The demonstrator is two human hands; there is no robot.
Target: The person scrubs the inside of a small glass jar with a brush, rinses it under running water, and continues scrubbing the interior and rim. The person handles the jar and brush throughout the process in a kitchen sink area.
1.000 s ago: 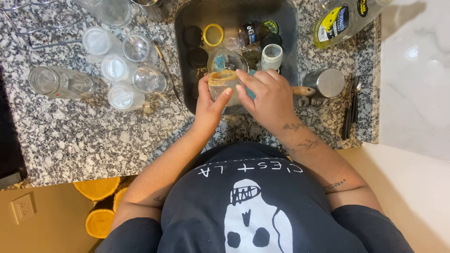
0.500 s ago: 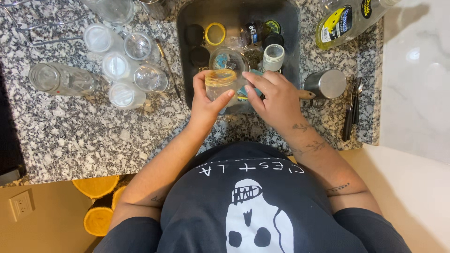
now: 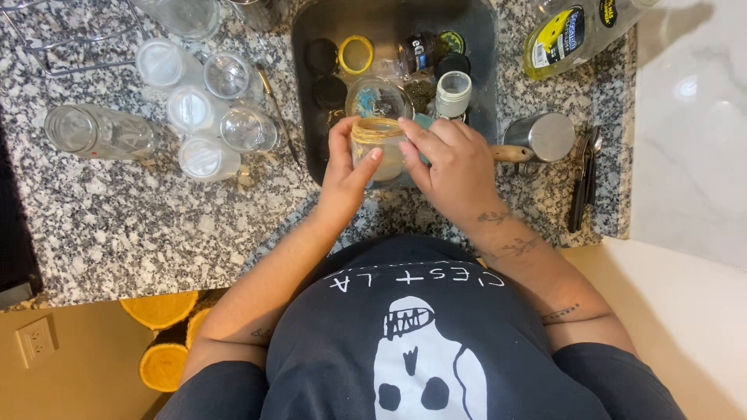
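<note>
Here, left hand [image 3: 346,175] fingers clamped on jar [image 3: 375,145], right hand [image 3: 455,167] alongside, sink [image 3: 484,47] crowded.

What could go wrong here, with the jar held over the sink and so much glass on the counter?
The jar is gripped by the left hand while the right hand works at its rim; if wet, it might slip onto the glass jar in the sink below. The left elbow could also knock the upturned glasses crowded on the counter.
</note>
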